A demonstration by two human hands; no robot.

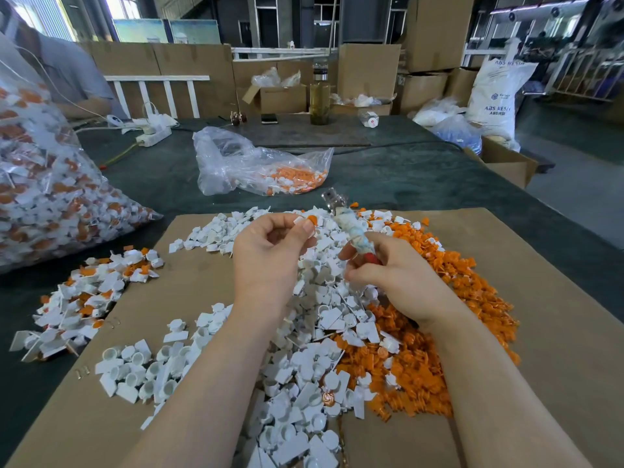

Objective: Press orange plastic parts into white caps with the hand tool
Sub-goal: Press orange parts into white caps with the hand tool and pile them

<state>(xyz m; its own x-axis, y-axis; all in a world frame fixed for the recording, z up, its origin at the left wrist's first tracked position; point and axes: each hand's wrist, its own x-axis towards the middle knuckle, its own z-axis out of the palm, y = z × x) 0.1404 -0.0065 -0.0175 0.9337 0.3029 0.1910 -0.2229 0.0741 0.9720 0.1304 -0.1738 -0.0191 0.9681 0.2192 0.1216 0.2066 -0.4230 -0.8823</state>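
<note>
Left hand (pixel 270 251) pinches cap (pixel 305 221) — right hand (pixel 388 268) grips tool (pixel 351 228).

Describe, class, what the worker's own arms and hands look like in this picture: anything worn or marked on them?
Both forearms are bare as far as the frame shows: no sleeves in sight. The left hand and right hand wear no gloves; no rings, watch or bracelet show. The fingernails are short and look unpainted. No markings show on either arm.

Glass bottle (pixel 319 96) — phone (pixel 269 118) beside
</note>
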